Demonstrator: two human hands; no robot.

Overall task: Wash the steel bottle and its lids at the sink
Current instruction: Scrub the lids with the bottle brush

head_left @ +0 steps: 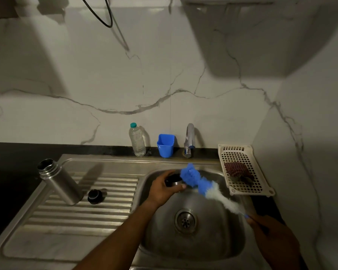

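Steel bottle (pixel 60 182) stands open on the drainboard (pixel 76 217), a black lid (pixel 95 196) just beside it. My left hand (pixel 162 189) curls round a second lid (pixel 174 181) over the sink (pixel 213 240). My right hand (pixel 269 232) grips the fluffy brush (pixel 199 182).

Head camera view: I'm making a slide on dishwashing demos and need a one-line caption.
Left hand holds a steel lid over the sink; right hand holds a blue brush against it.
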